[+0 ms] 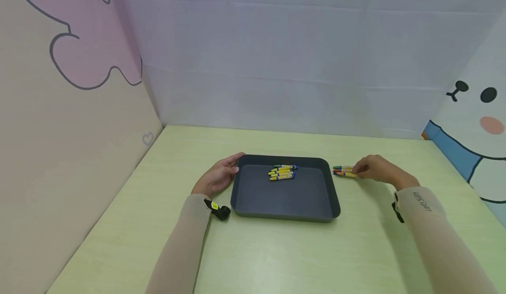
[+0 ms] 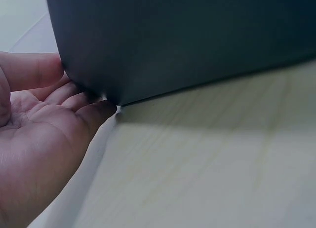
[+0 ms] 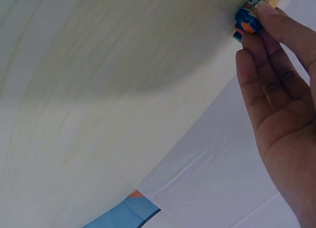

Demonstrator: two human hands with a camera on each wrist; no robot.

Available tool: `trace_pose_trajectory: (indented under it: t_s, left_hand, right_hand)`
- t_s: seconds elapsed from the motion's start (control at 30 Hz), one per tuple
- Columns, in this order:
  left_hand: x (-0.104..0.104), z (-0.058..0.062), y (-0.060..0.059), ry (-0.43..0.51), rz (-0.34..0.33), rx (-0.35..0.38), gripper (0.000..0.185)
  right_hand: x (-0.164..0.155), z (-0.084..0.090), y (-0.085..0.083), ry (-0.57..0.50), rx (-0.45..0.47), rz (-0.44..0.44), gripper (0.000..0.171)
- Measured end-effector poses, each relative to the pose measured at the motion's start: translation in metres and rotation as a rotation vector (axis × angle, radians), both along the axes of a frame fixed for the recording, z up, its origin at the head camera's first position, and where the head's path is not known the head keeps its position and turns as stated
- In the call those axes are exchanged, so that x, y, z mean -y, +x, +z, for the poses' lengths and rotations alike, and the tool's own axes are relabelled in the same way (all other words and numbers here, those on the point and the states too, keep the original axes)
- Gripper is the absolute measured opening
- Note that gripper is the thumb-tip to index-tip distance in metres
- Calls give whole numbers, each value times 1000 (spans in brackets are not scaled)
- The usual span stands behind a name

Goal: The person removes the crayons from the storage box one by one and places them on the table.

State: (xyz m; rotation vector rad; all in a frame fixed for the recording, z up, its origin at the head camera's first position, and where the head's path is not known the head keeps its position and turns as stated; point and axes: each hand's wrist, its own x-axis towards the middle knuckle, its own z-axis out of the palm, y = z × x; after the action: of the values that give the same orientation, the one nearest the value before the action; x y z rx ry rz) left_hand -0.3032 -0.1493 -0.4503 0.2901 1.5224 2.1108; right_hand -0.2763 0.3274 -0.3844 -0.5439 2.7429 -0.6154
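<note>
A: Crayons (image 1: 344, 171) lie in a small bundle on the table (image 1: 276, 259), just beside the right wall of the dark tray (image 1: 284, 197). The right hand (image 1: 375, 170) is at their near ends, and in the right wrist view its fingertips (image 3: 269, 13) touch the bundle, but I cannot tell if they already pinch it.

B: And the left hand (image 1: 217, 176)?

A: It rests against the tray's left far corner with relaxed, nearly straight fingers, thumb on the rim. It grips nothing. More crayons (image 1: 282, 172) already lie inside the tray, toward the far wall.

B: How will the loose ones handle?

A: I think they are light and stiff, with paper wrappers, so not slippery, but they are round and can roll or scatter. They may also snap if bent. Best is to take them across the middle of the bundle, thumb against fingers.
</note>
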Motion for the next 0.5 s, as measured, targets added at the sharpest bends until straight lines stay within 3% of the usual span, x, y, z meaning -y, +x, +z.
trace_pose_trajectory:
  t_s: [0.5]
  left_hand:
    - [0, 0, 0, 22, 0, 7, 63]
  right_hand:
    - [-1, -2, 1, 10, 3, -9, 14]
